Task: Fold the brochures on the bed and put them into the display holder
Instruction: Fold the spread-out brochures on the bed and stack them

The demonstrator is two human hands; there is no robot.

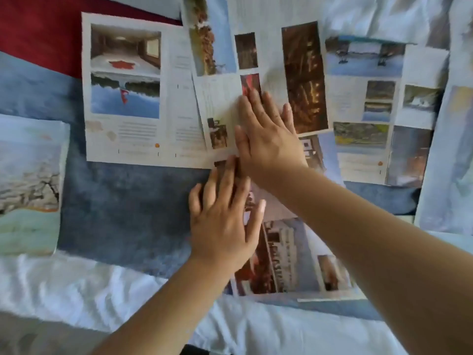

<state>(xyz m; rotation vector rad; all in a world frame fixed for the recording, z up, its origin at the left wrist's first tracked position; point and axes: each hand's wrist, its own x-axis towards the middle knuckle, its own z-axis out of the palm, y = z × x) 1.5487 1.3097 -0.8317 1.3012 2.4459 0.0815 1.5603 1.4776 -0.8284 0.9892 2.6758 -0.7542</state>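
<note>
Brochures [125, 93] lie unfolded and overlapping across the bed's blue blanket [128, 213], white pages printed with photos of lakes, rooms and buildings beside blocks of text too blurred to read. The right hand [266, 134] presses flat, fingers straight, on the middle sheets. The left hand [222, 221], also flat with fingers straight, rests on the nearest brochure [286, 254].

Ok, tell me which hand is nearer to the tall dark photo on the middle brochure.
Right. The right hand lies flat just left of the tall dark photo, fingertips by its edge. The left hand presses another brochure, well below and left of it.
</note>
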